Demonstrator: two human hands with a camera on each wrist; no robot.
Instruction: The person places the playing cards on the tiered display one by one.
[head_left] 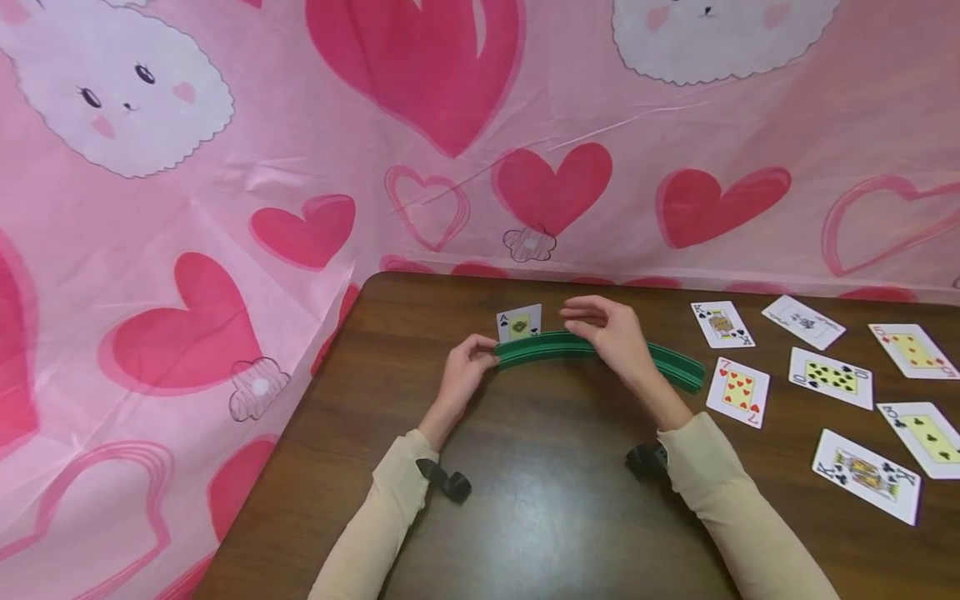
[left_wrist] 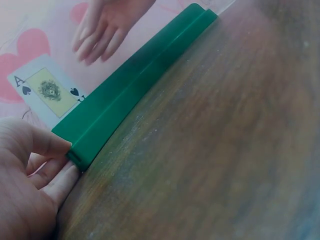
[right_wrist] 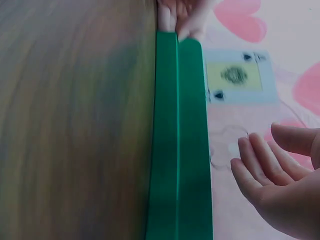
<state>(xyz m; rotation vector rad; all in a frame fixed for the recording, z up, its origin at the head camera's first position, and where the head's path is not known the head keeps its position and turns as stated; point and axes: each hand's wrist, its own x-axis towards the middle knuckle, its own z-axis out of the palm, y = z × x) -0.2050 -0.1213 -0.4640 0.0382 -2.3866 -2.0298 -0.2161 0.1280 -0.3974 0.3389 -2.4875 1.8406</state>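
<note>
A curved green card holder (head_left: pixel 566 343) stands on the brown table. An ace of spades (head_left: pixel 519 323) is upright in its slot near the left end, face toward me. My left hand (head_left: pixel 463 371) pinches the holder's left end between thumb and fingers, as the left wrist view shows (left_wrist: pixel 30 175). My right hand (head_left: pixel 611 333) hovers over the holder's middle, right of the ace, its fingers loosely bent and nothing between them. In the right wrist view the right hand (right_wrist: pixel 285 170) is apart from both the green holder (right_wrist: pixel 180 140) and the ace (right_wrist: pixel 240 76).
Several cards lie face up at the right: a seven of hearts (head_left: pixel 738 392) close to the holder's right end, a king of spades (head_left: pixel 722 324), a joker (head_left: pixel 804 322), a ten of spades (head_left: pixel 831 377) and a king of clubs (head_left: pixel 866 476). A pink heart-patterned cloth (head_left: pixel 450 208) hangs behind the table.
</note>
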